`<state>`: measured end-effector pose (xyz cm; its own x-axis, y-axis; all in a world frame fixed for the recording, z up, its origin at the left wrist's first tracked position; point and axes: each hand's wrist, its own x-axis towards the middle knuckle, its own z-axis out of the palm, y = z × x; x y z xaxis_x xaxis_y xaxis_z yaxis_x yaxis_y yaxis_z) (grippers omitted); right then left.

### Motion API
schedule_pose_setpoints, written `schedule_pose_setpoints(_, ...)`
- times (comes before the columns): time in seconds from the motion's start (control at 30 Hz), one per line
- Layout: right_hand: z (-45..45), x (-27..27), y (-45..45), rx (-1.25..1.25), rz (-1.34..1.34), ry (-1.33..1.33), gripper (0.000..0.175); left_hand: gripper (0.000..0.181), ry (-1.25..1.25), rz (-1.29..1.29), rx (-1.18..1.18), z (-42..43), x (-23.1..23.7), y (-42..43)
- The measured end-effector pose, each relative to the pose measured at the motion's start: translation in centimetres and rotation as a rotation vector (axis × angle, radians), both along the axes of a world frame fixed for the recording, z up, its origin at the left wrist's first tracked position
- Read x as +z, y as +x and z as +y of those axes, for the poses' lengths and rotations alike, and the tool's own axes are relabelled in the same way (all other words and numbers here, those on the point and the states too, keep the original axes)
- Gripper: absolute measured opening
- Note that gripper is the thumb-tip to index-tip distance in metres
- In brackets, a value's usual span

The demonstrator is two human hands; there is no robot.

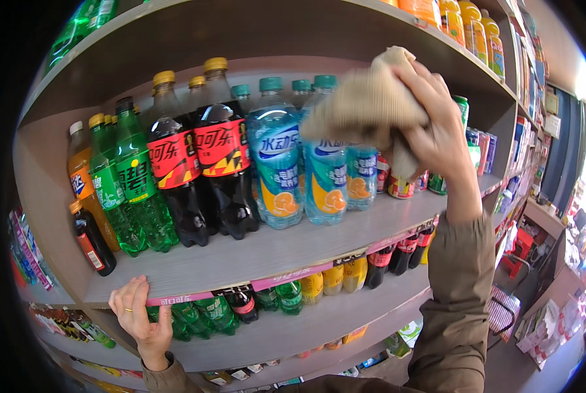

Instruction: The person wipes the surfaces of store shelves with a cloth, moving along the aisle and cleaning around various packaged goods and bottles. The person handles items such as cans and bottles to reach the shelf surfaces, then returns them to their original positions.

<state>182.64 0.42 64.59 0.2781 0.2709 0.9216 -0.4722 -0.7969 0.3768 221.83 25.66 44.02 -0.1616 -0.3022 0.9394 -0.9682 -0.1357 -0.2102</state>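
Note:
My right hand (435, 120) grips a crumpled beige cloth (366, 103), blurred by motion, in front of the bottles on a grey shelf (283, 245). Behind the cloth, blue drink bottles with teal caps (276, 162) are partly covered. My left hand (143, 314) holds the front edge of that shelf at its left end, thumb below and fingers on top. Just above it stands a small dark bottle with an orange cap (94, 238). Cola bottles with red labels and yellow caps (221, 147) and green soda bottles (138, 177) stand between it and the blue ones.
Drink cans (401, 187) stand right of the blue bottles, near my right wrist. Orange drink bottles (475, 34) line the shelf above. Several bottles (312, 287) fill the shelf below. A pink price strip (293, 277) runs along the shelf edge. A chair (502, 314) stands at the right.

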Motion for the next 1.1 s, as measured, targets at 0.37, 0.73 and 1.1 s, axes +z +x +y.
schedule_pose_setpoints(0.37,-2.9,-10.9,2.0,-0.213,0.148,0.29,0.069,0.042,0.024,0.009,0.047,0.7,0.4,-0.5)
schedule_pose_setpoints(0.73,-0.5,1.4,2.7,0.173,0.243,0.281,0.073,0.04,0.019,0.082,0.067,0.4,0.1,-0.8)
schedule_pose_setpoints(1.1,0.9,-10.0,4.1,-0.148,0.335,-0.003,0.052,0.038,-0.01,0.143,0.033,-0.2,0.8,-2.8)
